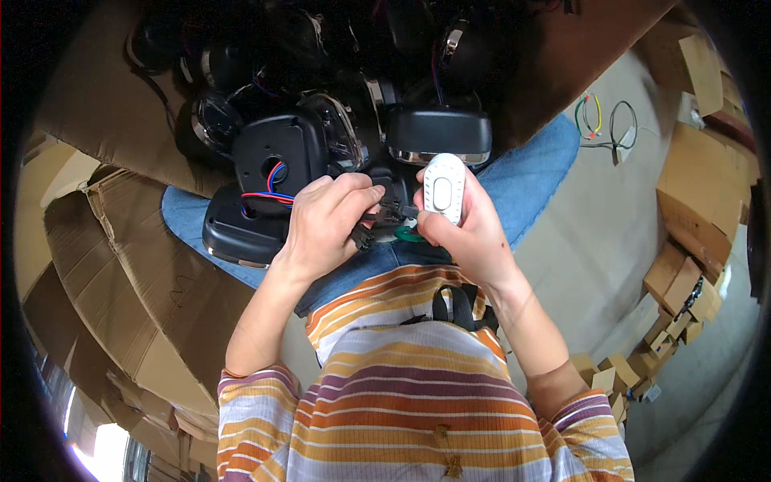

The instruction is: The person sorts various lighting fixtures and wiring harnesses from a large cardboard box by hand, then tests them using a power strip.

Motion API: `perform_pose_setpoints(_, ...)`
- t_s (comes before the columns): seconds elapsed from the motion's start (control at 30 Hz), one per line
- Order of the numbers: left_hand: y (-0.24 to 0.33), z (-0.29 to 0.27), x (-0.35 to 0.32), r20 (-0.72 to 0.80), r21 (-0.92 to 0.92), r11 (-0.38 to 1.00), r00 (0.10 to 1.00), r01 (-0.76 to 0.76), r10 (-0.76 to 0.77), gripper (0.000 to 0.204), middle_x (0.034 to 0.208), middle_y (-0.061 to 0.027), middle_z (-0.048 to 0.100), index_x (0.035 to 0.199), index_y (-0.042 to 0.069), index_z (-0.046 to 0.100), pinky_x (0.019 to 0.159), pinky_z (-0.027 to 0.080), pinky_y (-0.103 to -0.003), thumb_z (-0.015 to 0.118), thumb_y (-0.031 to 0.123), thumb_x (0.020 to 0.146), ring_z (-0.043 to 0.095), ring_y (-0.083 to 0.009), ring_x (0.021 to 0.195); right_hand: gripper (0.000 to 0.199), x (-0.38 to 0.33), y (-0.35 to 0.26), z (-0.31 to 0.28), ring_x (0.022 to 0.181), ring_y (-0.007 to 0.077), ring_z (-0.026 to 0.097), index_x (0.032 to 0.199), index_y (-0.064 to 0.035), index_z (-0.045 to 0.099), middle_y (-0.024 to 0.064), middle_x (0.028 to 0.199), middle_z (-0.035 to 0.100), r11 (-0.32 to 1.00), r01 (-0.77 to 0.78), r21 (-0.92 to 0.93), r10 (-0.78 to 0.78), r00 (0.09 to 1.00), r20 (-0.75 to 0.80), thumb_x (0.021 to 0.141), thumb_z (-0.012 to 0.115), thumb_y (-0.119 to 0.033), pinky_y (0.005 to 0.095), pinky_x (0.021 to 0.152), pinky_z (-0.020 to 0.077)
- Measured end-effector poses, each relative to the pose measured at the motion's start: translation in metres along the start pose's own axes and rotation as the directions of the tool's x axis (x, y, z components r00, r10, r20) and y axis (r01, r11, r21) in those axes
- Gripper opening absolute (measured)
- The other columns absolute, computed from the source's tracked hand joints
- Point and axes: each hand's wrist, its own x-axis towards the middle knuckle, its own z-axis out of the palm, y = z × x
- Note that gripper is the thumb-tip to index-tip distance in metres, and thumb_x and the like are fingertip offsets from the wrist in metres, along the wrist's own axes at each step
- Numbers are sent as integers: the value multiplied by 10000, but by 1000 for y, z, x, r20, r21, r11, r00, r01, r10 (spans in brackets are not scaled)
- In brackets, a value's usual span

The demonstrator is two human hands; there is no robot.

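My right hand [466,221] is closed around a white oval device [443,193] with a raised button in its middle. At its thumb and fingertips sits a small black connector [409,212]. Opposite, my left hand [328,215] is closed, its fingertips pinching dark wiring beside that connector; black plug ends [362,236] stick out below its fingers. Whether the two connector parts are joined, I cannot tell. Red and blue wires [269,196] run from a black lamp-like housing [277,140] toward my left hand. Something green [409,233] shows below the connector.
Several black housings with chrome rims, one of them a rounded box [439,132], crowd a large cardboard box [96,104] before me. Flattened cardboard [136,265] lies left. On the floor at right are coiled wires [618,132] and small cartons [671,273].
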Motion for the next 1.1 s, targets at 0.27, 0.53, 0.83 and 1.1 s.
perform_pose_setpoints(0.27, 1, 7, -6, -110, 140, 986, 988, -94, 109, 313, 779, -58, 541, 843, 15, 552, 469, 365, -257, 603, 20, 533, 498, -169, 549, 347, 1, 0, 3, 590, 49, 433, 1006, -24, 413, 9, 772, 461, 998, -24, -60, 23, 1000, -17, 675, 479, 57, 168, 497, 360)
perform_pose_setpoints(0.53, 2, 12, -8, -133, 238, 959, 973, -152, 187, 263, 764, -67, 552, 828, 13, 558, 456, 357, -248, 598, 60, 572, 508, -145, 543, 341, 0, 10, 6, 601, 52, 433, 1000, -25, 409, 10, 772, 466, 996, -85, -36, 82, 994, -65, 675, 474, 57, 171, 501, 358)
perform_pose_setpoints(0.83, 7, 12, -10, -60, 217, 971, 992, -98, 113, 247, 789, -58, 548, 835, 28, 550, 472, 366, -256, 585, 71, 594, 516, -155, 565, 363, -4, 16, 3, 617, 89, 416, 1023, -38, 387, 48, 798, 460, 955, -84, 284, 104, 993, -54, 667, 436, 8, 199, 520, 345)
perform_pose_setpoints(1.1, 6, 9, -12, -51, 120, 992, 998, -33, 39, 357, 807, -47, 526, 857, 41, 543, 475, 367, -269, 603, 41, 505, 488, -171, 547, 351, -2, 16, 5, 601, 83, 401, 1032, -40, 369, 47, 789, 453, 987, -59, 149, 65, 997, -40, 688, 428, -1, 198, 513, 341)
